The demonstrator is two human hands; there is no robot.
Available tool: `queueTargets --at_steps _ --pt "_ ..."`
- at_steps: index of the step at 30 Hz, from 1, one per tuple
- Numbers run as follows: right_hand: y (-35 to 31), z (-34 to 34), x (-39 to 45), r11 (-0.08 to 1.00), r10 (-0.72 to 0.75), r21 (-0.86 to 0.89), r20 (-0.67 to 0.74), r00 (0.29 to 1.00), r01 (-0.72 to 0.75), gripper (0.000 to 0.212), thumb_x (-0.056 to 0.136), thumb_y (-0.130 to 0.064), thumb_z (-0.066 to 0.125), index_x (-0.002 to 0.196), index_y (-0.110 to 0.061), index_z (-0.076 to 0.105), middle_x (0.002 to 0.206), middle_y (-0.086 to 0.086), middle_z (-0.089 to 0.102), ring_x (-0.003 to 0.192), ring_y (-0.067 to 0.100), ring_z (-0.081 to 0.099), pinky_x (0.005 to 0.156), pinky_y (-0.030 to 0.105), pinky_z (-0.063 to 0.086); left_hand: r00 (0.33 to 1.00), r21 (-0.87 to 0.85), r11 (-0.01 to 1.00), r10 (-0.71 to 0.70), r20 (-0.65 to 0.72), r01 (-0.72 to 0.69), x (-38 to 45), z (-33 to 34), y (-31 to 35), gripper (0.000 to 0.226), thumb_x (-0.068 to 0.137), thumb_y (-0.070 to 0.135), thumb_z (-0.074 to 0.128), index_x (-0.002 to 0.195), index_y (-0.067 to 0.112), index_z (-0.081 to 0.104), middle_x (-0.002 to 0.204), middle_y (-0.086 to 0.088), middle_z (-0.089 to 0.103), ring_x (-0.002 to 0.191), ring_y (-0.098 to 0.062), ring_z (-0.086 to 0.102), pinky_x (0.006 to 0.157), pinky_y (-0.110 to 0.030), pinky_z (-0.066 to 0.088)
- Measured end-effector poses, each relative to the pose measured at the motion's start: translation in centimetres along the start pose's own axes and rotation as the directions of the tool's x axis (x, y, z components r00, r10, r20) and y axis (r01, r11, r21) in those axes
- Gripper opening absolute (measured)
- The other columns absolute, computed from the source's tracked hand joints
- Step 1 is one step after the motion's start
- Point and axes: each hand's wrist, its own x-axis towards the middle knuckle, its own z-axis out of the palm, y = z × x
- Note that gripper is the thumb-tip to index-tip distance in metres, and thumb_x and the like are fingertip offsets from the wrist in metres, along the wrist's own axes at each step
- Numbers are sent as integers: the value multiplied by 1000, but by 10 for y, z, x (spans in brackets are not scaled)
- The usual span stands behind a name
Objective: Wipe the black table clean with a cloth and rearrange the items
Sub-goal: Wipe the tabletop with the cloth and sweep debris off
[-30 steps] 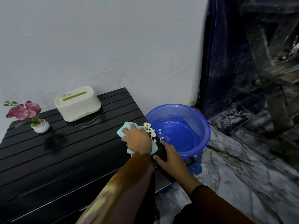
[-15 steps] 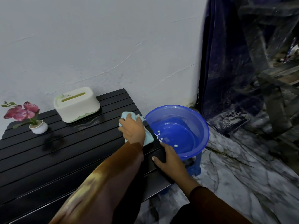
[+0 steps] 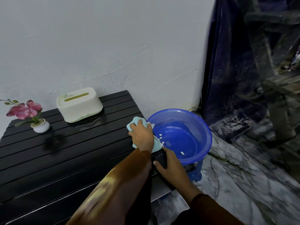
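At the right end of the black slatted table [image 3: 68,153], the left hand [image 3: 142,135] is pressing palm-down on a light blue cloth [image 3: 138,122], with the forearm in a brown sleeve [image 3: 116,184] reaching forward from the lower frame. Its fingers are lying close together and curled slightly over the cloth, flattening it against the table's edge; cloth is showing beyond the fingertips and below the heel of the hand. The cloth is sitting at the table's right edge, just beside the rim of a blue plastic basin [image 3: 206,132].

The right hand [image 3: 172,168] is gripping the near right corner of the table, thumb on top and pointing left, the other fingers wrapping over the edge; how tightly they are closing underneath cannot be told, as they are hidden.

Small white crumbs [image 3: 160,138] are lying along the basin's inner wall next to the cloth, and one more is lying lower in the bowl. The basin is resting on a blue stool [image 3: 197,172], standing on a marbled floor [image 3: 243,184].

Further left on the table, a cream tissue box [image 3: 79,104] with a slot in its lid is sitting near the wall. A small white pot with a pink orchid [image 3: 26,111] is standing at the far left, well apart from the hands. A dark blue curtain [image 3: 227,62] is hanging at the right.
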Motion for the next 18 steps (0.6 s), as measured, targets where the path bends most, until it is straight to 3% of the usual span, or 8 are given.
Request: queueTargets --at_steps 3,6,18 --pt "-4 0 -3 991 -42 -127 5 999 42 70 91 -48 48 149 -29 13 138 4 37 128 19 43 99 33 43 999 22 999 47 -12 -46 -1 -12 -6 51 95 42 46 141 22 41 144 -10 33 127 -32 37 96 -43 42" --pt "-8 0 -4 973 -34 -226 49 998 45 64 92 -55 41 148 -36 15 132 8 38 119 23 49 92 35 46 997 38 997 72 -25 -71 -1 -30 -16 50 95 43 47 140 23 42 144 -9 34 125 -32 39 95 -42 43" --pt "-18 -2 -10 941 0 -338 82 997 28 61 94 -49 39 148 -32 18 147 10 30 131 29 40 100 40 41 986 31 999 46 -160 -41 -10 -132 -96 50 93 45 50 138 24 45 143 -8 36 126 -31 40 96 -44 42"
